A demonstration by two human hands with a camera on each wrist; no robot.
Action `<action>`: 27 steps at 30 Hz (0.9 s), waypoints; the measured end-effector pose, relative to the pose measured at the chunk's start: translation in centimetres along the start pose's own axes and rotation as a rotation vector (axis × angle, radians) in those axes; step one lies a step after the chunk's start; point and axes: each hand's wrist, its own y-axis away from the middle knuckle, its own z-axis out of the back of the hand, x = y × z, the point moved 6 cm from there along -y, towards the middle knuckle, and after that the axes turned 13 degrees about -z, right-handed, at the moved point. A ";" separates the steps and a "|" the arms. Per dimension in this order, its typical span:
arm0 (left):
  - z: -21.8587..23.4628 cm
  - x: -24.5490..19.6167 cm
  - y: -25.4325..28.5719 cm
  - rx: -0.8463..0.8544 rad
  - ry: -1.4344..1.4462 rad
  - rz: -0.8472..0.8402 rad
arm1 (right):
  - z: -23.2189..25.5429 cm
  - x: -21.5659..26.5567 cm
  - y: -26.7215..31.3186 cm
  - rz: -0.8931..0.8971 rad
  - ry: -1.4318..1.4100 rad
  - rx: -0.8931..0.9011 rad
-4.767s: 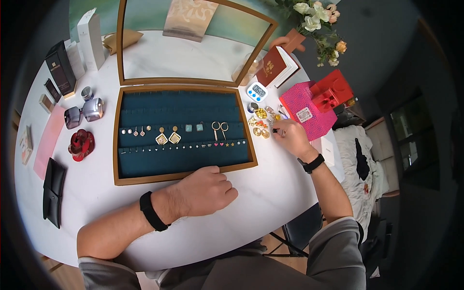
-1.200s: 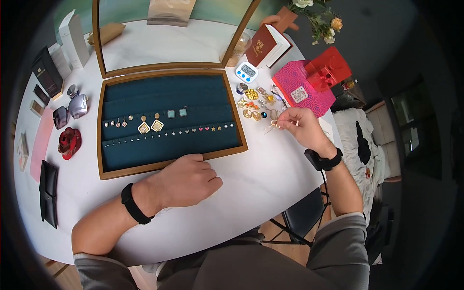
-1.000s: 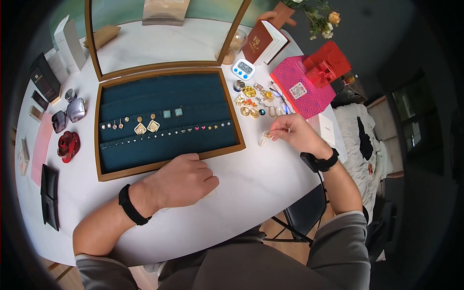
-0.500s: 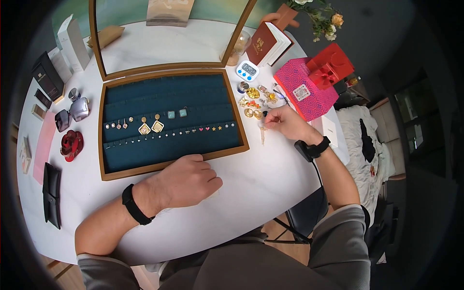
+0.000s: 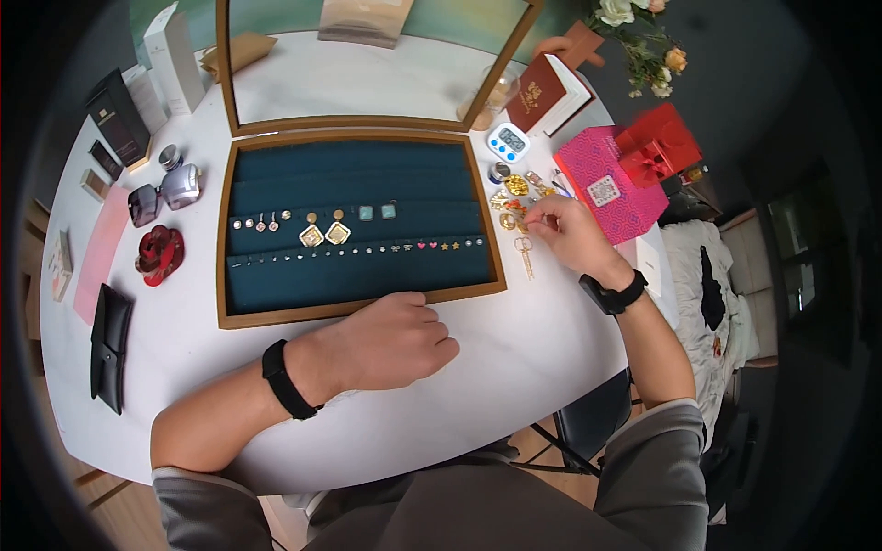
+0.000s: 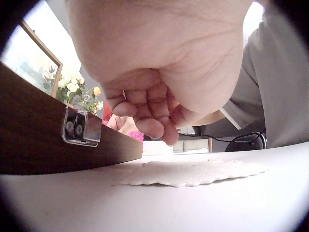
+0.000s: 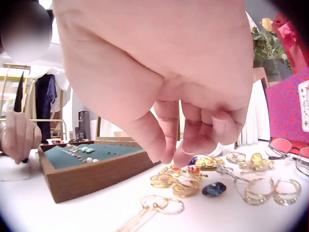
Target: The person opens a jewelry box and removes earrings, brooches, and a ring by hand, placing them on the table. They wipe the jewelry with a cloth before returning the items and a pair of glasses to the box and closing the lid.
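Note:
My right hand (image 5: 574,234) reaches over loose jewellery right of the case, thumb and index fingertips together right at a pair of chunky gold earrings (image 7: 186,187). I cannot tell if they pinch one. Just nearer lies a pair of hoop earrings with dangling strands (image 7: 157,205), flat on the white table and apart from the hand. A dark blue gem (image 7: 214,189) sits beside the gold earrings. My left hand (image 5: 395,340), fingers loosely curled and holding nothing, lies by the front edge of the wooden jewellery case (image 5: 363,312). Rows of earrings hang in its teal lining.
The case's glass lid (image 5: 354,127) stands raised. Right of the jewellery are a white timer (image 5: 508,143), a pink patterned bag (image 5: 602,174) and a red book (image 5: 542,92). Sunglasses (image 5: 165,195), a red flower (image 5: 159,255) and a black pouch (image 5: 112,347) lie left.
The hoop earrings hung in the case at first, then dangled from my right hand. They now lie on the table, and the hand has moved off them to the gold earrings. Left hand stays.

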 end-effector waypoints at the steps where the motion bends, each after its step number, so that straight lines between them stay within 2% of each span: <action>1: -0.1 0.0 0.0 0.010 -0.009 -0.003 | -0.1 1.0 0.0 0.005 -0.003 0.004; 3: -0.3 -0.1 0.0 0.020 -0.018 -0.007 | 0.0 4.8 0.4 0.152 0.026 -0.043; 5: -0.5 -0.1 0.0 0.015 -0.023 -0.007 | -1.0 7.5 0.1 0.168 0.011 -0.029; 7: -0.5 -0.1 0.0 0.012 -0.025 -0.006 | -2.2 10.6 0.0 0.307 0.019 -0.064; 8: -0.5 -0.1 0.0 0.008 -0.026 -0.007 | -3.1 11.6 -0.5 0.311 0.016 -0.064; 10: -0.5 0.0 0.0 0.017 -0.034 -0.009 | -4.7 14.3 -0.8 0.505 0.038 -0.132; 13: -0.7 0.0 0.1 0.023 -0.043 -0.014 | -7.5 16.9 -1.5 0.539 0.112 -0.094; 18: -0.8 0.0 0.0 -0.013 -0.039 -0.027 | -10.4 18.5 -2.6 0.500 0.166 -0.023; 20: -0.8 -0.2 0.0 0.048 -0.022 -0.024 | -10.8 18.8 -2.8 0.493 0.198 -0.029; 27: -1.0 -0.2 0.1 -0.009 -0.039 -0.052 | -10.7 19.0 -3.3 0.460 0.255 -0.039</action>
